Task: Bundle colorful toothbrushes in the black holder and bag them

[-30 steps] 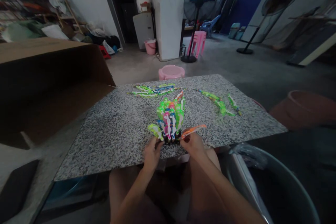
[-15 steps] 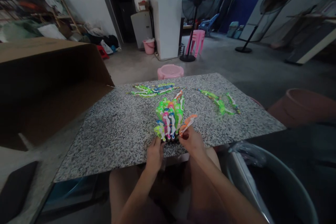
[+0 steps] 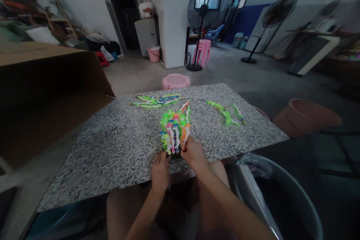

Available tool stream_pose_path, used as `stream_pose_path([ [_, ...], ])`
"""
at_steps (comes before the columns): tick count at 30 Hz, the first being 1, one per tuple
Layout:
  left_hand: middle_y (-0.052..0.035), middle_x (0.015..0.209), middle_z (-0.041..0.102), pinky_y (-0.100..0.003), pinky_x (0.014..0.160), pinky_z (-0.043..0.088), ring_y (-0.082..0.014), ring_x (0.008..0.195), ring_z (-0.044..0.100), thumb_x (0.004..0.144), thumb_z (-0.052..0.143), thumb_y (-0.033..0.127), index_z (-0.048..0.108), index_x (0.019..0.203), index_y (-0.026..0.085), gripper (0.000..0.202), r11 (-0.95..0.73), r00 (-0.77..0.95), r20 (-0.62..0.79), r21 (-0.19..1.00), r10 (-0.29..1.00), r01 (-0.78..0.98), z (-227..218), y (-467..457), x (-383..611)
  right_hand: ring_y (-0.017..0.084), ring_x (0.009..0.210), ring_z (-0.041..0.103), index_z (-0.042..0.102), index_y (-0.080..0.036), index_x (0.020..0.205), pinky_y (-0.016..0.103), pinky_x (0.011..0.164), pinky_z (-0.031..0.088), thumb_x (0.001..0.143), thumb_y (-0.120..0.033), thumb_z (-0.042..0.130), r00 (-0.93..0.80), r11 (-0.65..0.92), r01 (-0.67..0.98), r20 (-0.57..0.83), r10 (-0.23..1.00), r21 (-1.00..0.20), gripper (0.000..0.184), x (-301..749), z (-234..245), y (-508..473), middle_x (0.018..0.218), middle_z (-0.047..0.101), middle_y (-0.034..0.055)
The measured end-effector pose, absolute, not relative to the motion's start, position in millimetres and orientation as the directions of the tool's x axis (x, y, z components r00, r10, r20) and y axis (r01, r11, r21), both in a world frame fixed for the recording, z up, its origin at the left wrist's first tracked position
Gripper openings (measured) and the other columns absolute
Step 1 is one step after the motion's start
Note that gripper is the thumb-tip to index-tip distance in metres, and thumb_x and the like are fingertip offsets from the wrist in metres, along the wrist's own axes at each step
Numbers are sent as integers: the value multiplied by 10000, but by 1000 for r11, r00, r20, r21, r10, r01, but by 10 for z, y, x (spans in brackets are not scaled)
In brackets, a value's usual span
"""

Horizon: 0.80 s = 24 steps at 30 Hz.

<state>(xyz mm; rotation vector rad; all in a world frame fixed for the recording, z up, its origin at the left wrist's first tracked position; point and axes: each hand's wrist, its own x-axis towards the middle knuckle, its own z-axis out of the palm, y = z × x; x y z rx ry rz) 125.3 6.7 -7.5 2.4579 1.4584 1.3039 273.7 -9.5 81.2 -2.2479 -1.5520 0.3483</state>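
Note:
A tight bundle of bright plastic pieces (image 3: 174, 127), green, pink, blue and orange with white parts, stands on the speckled granite tabletop (image 3: 123, 146) near its front edge. My left hand (image 3: 160, 168) is closed against the bundle's left base. My right hand (image 3: 192, 152) is closed around the right base, pressing an orange piece (image 3: 185, 135) into the bundle. Two loose groups of the same pieces lie farther back: one at the far middle (image 3: 157, 100), one at the far right (image 3: 225, 112).
A big open cardboard box (image 3: 47, 93) lies to the left of the table. A grey tub (image 3: 278, 198) with clear plastic sits at the lower right, a brown basin (image 3: 306, 114) beyond it. A pink stool (image 3: 176, 81) stands behind the table. Standing fans are farther back.
The orange piece, held out to the right a second ago, has been brought in against the bundle. The green piece on the left is also pressed in. The camera view shifted slightly.

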Motion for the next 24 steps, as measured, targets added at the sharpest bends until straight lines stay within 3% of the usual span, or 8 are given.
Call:
stream_pose_path([
  [3,-62,804,641,-318,670,498,-219,764,625,928,432,198,551,954,185,123,-560,213,644,399,735,726,-116,91,1240,213,760,684,561,-157,1047,248,600,402,796,-210,617,354,-306,834,21,935,-459,262,2700,762,-102,819,721,79],
  [10,-70,809,650,-336,685,526,-226,783,639,927,413,237,565,897,195,161,-572,218,621,454,753,684,-24,133,1214,215,811,691,558,-160,1035,252,667,439,788,-167,590,369,-308,784,6,929,-539,249,2648,700,-93,856,724,82],
  [12,-65,785,660,-333,663,537,-224,746,651,920,423,251,579,869,198,172,-567,231,593,477,771,672,3,88,1142,211,818,691,554,-162,1069,256,679,455,773,-158,604,288,-233,764,-5,958,-601,301,2702,713,-183,884,726,74],
  [15,-58,808,696,-315,668,561,-214,743,680,905,464,292,618,893,214,174,-591,277,553,537,785,602,-47,-24,936,188,796,690,565,-187,1077,238,663,482,694,-193,711,-15,-30,664,-54,998,-747,410,2975,748,-264,882,728,26],
  [17,-55,842,726,-298,697,576,-211,764,700,878,522,334,646,932,229,170,-611,312,539,568,783,552,-113,-67,771,174,759,682,605,-190,993,231,648,490,697,-232,729,-120,40,659,-53,991,-751,324,3261,805,-129,857,724,15],
  [19,-45,873,743,-274,718,582,-203,783,712,847,569,347,663,937,241,168,-594,320,506,607,801,527,-146,-39,628,178,784,675,623,-168,1009,254,695,498,782,-216,652,-23,34,787,26,999,-616,234,3545,891,210,938,716,58],
  [21,-31,841,745,-259,696,585,-197,755,715,824,576,330,670,879,240,141,-527,247,476,654,844,543,-116,55,538,215,956,653,554,-141,1221,295,800,498,818,-106,559,92,-26,925,157,983,-378,404,3747,977,698,1182,644,140],
  [24,-31,794,742,-284,651,596,-213,702,714,765,568,294,670,859,219,158,-365,36,436,701,899,613,-2,215,514,283,1214,519,335,-170,1453,344,865,497,797,12,462,25,-25,1000,196,980,-5,692,3842,1042,1478,1485,371,194],
])
